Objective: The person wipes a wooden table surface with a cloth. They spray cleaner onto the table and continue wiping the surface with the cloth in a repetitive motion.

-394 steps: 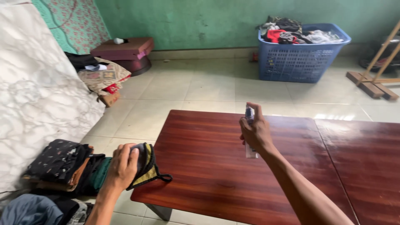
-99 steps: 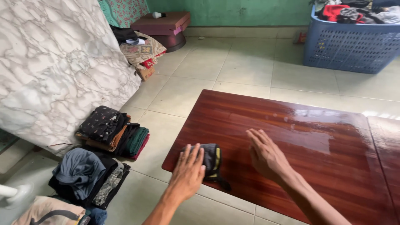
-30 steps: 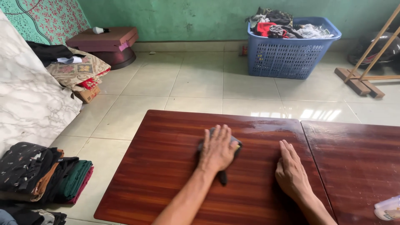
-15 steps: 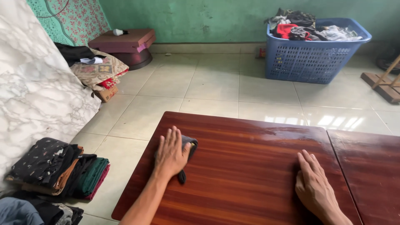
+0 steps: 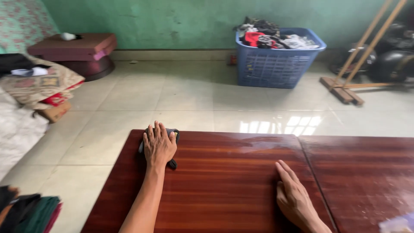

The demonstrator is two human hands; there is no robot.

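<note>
Tiled floor (image 5: pixel 172 92), green wall behind; blue laundry basket (image 5: pixel 276 60) and wooden stand (image 5: pixel 345 86) well beyond low red-brown table (image 5: pixel 224 181). Left hand (image 5: pixel 158 146) flat, fingers spread, pressing dark cloth (image 5: pixel 172 134) at table's far-left corner. Right hand (image 5: pixel 295 200) flat, fingers together, holding nothing.

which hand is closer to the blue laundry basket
Left. The left hand presses a cloth at the table's far corner, nearer the basket; the right hand lies flat nearer the person.

The worktop (image 5: pixel 224 172) is bare between the left hand (image 5: pixel 158 146) in the centre left and the right hand (image 5: pixel 295 199) in the lower right. A pale object (image 5: pixel 396 224) lies in the bottom right corner.
</note>
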